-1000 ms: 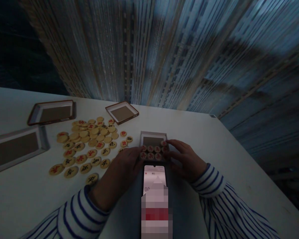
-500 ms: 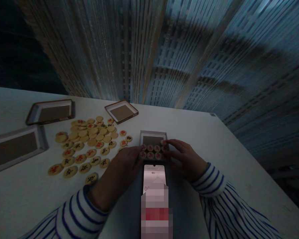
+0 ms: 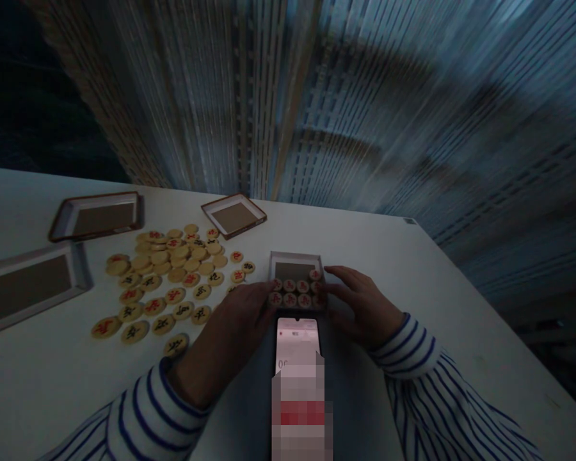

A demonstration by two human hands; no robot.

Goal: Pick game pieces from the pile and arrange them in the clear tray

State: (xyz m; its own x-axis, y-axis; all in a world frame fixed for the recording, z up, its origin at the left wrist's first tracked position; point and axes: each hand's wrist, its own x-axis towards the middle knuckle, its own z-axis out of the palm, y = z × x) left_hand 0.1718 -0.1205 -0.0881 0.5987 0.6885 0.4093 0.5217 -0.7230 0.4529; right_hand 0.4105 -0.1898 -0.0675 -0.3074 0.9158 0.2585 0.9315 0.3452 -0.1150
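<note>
Just beyond the phone lies a small open box (image 3: 295, 255) with a brown floor and a pale rim. Xiangqi pieces (image 3: 289, 286) with red characters lie in rows across its near half, and one more piece (image 3: 315, 274) is at the right wall, above these rows. My left hand (image 3: 237, 326) holds the box's left side, its fingertips at the wall and partly over a piece. My right hand (image 3: 365, 304) is at the right side with its fingers spread and holding nothing visible; its lower fingers are in shadow.
Loose xiangqi pieces (image 3: 192, 264) with red, black or blank faces are heaped and scattered left of the box. A phone (image 3: 297, 342) lies in front. Two brown-edged lids (image 3: 139, 208) (image 3: 264, 219) and a longer tray (image 3: 84, 275) lie on the white table (image 3: 374, 250). A curtain (image 3: 269, 96) hangs behind.
The fingers of my right hand have drawn slightly away to the right from the piece at the box's right wall. My left hand and the box stay in place.
</note>
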